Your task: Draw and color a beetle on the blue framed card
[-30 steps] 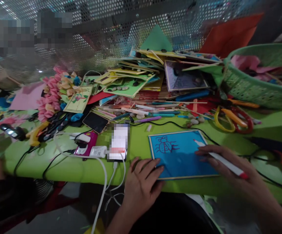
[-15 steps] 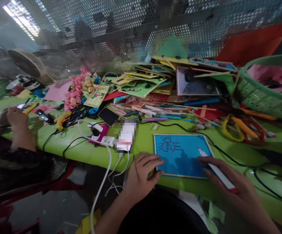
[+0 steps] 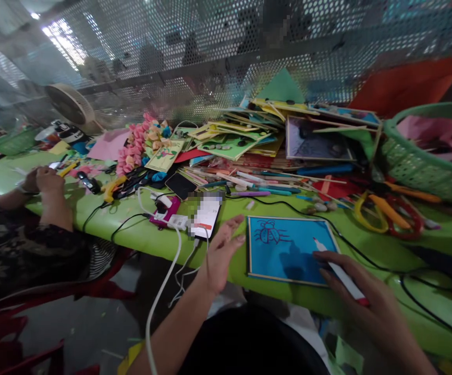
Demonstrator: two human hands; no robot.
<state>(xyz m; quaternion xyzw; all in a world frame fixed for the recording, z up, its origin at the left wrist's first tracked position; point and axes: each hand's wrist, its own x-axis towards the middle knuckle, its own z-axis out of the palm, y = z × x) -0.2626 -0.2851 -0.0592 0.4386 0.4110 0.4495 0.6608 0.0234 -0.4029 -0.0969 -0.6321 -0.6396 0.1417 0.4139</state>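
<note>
A blue card (image 3: 292, 229) with a thin pale wooden border lies on the green table in front of me. A dark red line drawing of a beetle (image 3: 268, 233) is on its upper left part. My right hand (image 3: 361, 284) grips a white marker (image 3: 345, 280) with a red end cap, its tip pointing up and left just over the card. My left hand (image 3: 222, 255) is held up beside the card's left edge, fingers stretched out, with nothing in it. A phone (image 3: 206, 214) with a lit screen, plugged into a cable, lies just past that hand.
A pile of framed cards (image 3: 241, 133) and loose markers (image 3: 249, 179) stands behind the blue card. At the right are scissors (image 3: 400, 219), a green basket (image 3: 425, 156) and a black cable (image 3: 366, 260). Another person's hands (image 3: 48, 179) rest on the table at left, near a yellow glue gun (image 3: 112, 188).
My left hand has lifted off the card's left edge and turned upward, moving slightly left. The right hand keeps the marker over the card. The view has shifted a little.
</note>
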